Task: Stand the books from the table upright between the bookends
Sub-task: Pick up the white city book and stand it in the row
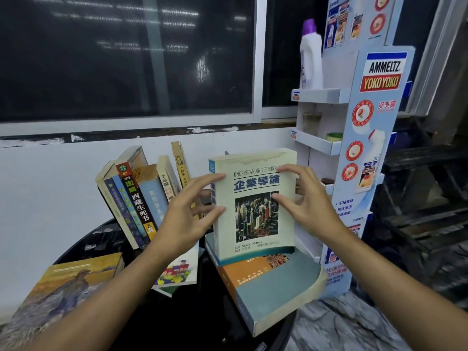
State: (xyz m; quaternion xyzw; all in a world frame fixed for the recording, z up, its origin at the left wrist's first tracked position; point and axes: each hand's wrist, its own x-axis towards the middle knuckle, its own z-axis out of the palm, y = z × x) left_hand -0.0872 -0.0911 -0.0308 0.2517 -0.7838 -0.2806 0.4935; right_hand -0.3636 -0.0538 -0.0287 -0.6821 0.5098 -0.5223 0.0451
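Observation:
A thick cream book (255,224) titled "Understanding Business" stands upright, its lower edge resting on a flat teal-and-orange book (276,287). My left hand (187,214) grips its spine side and my right hand (301,198) grips its right edge. Left of it, several books (141,196) lean to the left in a row against the white wall. A book with a painted cover (71,285) lies flat at the near left. A colourful thin book (179,272) lies flat under my left wrist. No bookend is clearly visible.
The books sit on a round black table (106,239). A cardboard display rack (354,148) with shelves stands right beside the table, holding a white bottle (311,57). A dark window runs behind. Marble-patterned floor (342,325) shows at lower right.

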